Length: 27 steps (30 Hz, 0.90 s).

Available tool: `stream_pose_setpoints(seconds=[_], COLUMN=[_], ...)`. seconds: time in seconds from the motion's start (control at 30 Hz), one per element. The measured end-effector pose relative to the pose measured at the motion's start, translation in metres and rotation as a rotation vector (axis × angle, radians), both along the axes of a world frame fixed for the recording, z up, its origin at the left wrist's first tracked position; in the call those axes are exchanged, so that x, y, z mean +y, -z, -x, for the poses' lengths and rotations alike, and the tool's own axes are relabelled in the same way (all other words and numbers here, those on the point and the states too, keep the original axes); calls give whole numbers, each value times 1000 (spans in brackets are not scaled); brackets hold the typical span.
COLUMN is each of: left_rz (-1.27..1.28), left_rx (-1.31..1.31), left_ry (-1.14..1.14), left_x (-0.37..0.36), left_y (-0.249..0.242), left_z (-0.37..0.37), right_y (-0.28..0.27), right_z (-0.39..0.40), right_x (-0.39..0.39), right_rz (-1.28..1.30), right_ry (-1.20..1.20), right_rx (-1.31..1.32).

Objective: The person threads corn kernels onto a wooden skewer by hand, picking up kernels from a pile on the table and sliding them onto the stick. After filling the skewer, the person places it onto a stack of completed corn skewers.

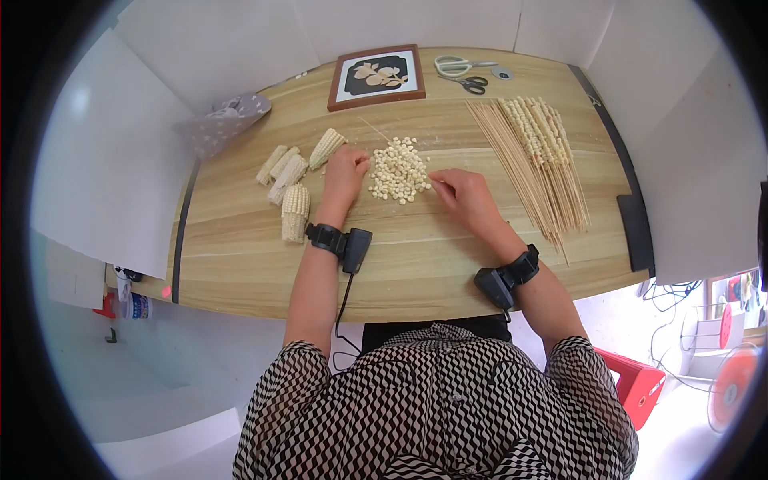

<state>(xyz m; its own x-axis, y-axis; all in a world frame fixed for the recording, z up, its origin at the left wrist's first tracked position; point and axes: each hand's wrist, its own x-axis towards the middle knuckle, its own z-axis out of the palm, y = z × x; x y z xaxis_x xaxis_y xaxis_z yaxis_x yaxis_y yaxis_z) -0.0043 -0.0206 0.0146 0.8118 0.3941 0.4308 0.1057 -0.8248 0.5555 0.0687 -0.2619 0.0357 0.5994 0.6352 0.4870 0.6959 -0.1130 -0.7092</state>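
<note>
A heap of pale corn kernels (400, 170) lies loose on the wooden table between my two hands. My left hand (346, 172) is at the heap's left side with its fingers curled closed; whatever it may hold is hidden. On the right edge of the heap, my right hand (462, 194) has thumb and forefinger pinched together beside the outermost kernels. What is between those fingertips is too small to make out. A thin wooden stick (374, 130) slants into the heap from behind. Just beyond my left hand lies a partly stripped corn cob (326, 149).
More cobs (294, 213) lie at the left. Bare bamboo skewers (512, 164) and skewers threaded with kernels (538, 132) are at the right. Farther back are a framed picture (377, 104), two pairs of scissors (452, 66) and a grey patterned cloth (232, 120).
</note>
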Motion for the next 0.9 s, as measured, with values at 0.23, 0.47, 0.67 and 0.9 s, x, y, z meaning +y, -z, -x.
stream_pose_setpoints(seconds=[0.23,0.47,0.67,0.9], left_rz=[-30,707,997,1089], left_rx=[-30,-264,-420,-349], left_ry=[-68,-127,-74,-51], left_x=[2,11,23,18], left_y=[8,7,10,1], left_z=[-6,-6,-6,-1], right_y=[0,-1,-1,-2], right_z=[0,3,6,6], right_x=[0,1,1,2], right_rz=[48,46,54,37], right_ry=[-4,-64,-113,-97], right_rx=[-1,4,-69,-59])
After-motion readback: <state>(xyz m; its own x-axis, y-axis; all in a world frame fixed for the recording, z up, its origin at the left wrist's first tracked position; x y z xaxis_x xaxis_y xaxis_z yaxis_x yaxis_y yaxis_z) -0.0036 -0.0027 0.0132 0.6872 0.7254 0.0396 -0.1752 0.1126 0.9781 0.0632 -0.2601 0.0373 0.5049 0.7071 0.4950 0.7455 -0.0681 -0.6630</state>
